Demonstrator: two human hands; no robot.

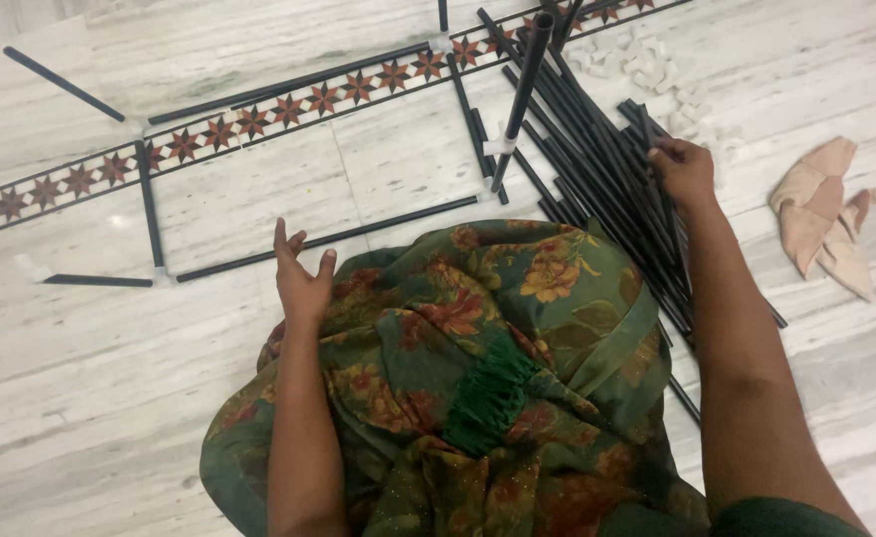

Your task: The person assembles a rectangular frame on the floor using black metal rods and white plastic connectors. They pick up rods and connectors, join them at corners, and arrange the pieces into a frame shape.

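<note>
Left hand: the left hand (302,275) hangs released over the floor, fingers spread and slightly curled, grasping nothing; it sits just above the edge of the green flowered cloth (478,368) over the person's lap.
Right hand: the right hand (684,169) reaches out to the pile of black rods (597,169), fingers curled down onto one of the rods at the top of the pile; whether it is fully clenched round the rod I cannot tell.
Rods: the pile lies slanting on the floor to the right of the lap, its lower end passing under the right forearm.
Frame: a rectangle of black rods (329,237) joined by white corner pieces (163,271) lies flat on the floor in front of the left hand; one rod (520,89) stands up tilted from its right corner.
Loose joints: a heap of white connectors (647,65) lies beyond the pile.
Floor: pale marble (80,398) with a band of red star tiles (289,107).
Beside: a beige cloth (824,214) lies crumpled at the right, apart from the rods.
</note>
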